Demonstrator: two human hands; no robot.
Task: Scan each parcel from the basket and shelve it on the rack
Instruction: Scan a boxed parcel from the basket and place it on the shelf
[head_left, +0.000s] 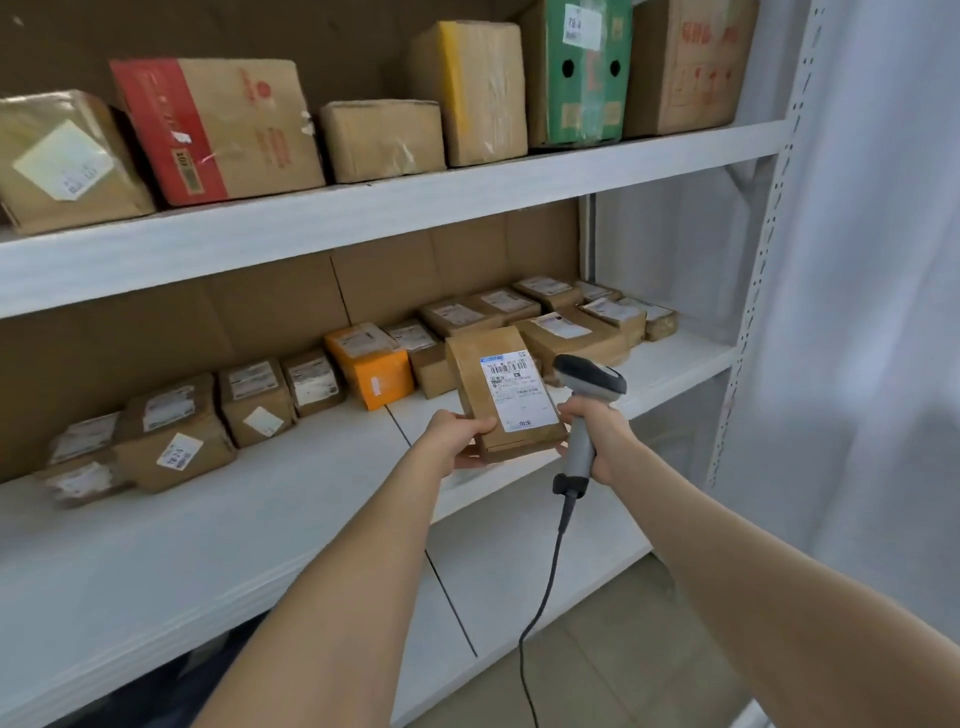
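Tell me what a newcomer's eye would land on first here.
At centre, the left hand holds a flat brown parcel, label up, beside the grey scanner gripped in the right hand. Behind on the middle shelf, an orange box stands out among the brown ones.

Bright, even, soft light with faint shadows; wide-angle distortion bows the white rack (395, 208) edges, the frame edges blur, and taped boxes (218, 130) show mild glare.
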